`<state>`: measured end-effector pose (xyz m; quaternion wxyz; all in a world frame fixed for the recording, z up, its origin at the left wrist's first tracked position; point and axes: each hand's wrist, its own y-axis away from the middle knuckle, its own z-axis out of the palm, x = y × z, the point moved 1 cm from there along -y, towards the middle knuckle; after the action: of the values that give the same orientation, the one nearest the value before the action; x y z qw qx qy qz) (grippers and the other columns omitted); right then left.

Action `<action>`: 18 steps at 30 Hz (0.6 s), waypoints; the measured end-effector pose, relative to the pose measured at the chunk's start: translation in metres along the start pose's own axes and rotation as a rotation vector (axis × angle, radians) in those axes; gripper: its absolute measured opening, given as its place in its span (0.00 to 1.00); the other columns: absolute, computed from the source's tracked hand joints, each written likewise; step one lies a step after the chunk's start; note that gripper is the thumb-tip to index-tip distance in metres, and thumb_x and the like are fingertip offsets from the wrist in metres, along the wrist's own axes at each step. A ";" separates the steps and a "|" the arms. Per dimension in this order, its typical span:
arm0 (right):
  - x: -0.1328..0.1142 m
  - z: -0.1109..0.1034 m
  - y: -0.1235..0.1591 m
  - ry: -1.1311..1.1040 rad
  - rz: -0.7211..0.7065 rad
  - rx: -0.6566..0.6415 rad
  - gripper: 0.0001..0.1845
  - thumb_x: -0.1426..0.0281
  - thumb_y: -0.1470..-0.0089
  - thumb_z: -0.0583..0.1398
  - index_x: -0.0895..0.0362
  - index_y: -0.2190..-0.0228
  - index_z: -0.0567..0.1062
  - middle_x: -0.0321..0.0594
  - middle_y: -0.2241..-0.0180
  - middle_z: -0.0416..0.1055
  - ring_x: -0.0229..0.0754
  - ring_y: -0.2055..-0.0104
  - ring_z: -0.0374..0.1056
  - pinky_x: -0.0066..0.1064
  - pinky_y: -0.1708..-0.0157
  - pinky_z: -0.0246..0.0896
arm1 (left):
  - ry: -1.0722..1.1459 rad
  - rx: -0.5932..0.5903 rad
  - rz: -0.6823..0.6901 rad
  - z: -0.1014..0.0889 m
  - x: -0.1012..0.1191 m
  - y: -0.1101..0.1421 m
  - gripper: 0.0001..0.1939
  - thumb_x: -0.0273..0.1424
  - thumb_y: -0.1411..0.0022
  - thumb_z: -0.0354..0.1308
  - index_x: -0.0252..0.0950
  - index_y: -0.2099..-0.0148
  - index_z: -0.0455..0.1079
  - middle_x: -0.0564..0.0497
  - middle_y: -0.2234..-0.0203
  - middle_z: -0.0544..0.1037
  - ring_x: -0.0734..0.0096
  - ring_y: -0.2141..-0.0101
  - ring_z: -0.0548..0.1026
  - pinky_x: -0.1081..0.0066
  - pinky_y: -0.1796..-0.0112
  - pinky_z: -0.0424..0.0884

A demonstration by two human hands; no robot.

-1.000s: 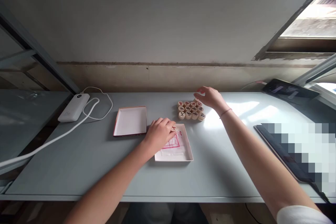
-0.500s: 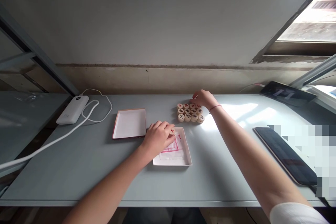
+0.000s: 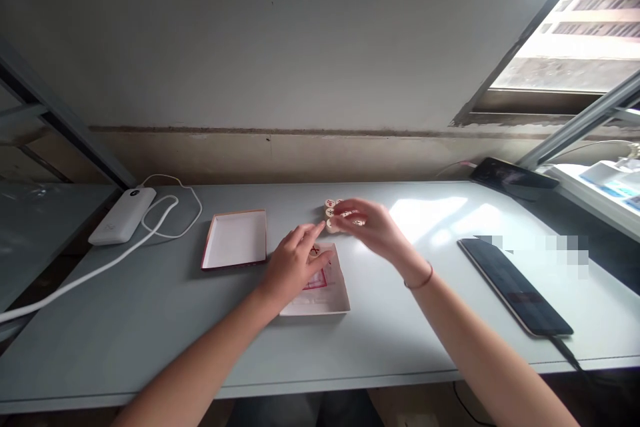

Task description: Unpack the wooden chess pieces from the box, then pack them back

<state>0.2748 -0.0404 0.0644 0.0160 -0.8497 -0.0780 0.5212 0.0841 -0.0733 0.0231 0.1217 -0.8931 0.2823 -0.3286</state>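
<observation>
Centre frame, the left hand (image 3: 291, 265) spreads a wide grip above the white box (image 3: 339, 297), near a marked disc (image 3: 314, 251); the right hand (image 3: 369, 227) curls over clustered discs (image 3: 330, 204), its grip unclear.

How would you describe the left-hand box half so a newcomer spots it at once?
On the grey desk, left of the left hand, lies a shallow open box half, white inside. Dark red shows along its near side. Unlike the other box half, it has no hand over it.
</observation>
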 end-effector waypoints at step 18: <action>0.015 0.010 0.030 -0.277 0.088 0.024 0.21 0.50 0.49 0.61 0.56 0.67 0.73 0.42 0.66 0.73 0.42 0.69 0.72 0.30 0.79 0.69 | 0.153 -0.023 -0.041 0.000 -0.003 0.000 0.09 0.30 0.35 0.54 0.39 0.53 0.69 0.48 0.56 0.71 0.72 0.63 0.76 0.70 0.60 0.74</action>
<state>0.2758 -0.0681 0.0433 -0.0075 -0.7719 -0.0360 0.6347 0.0822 -0.0720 0.0218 0.0829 -0.8722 0.2760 -0.3952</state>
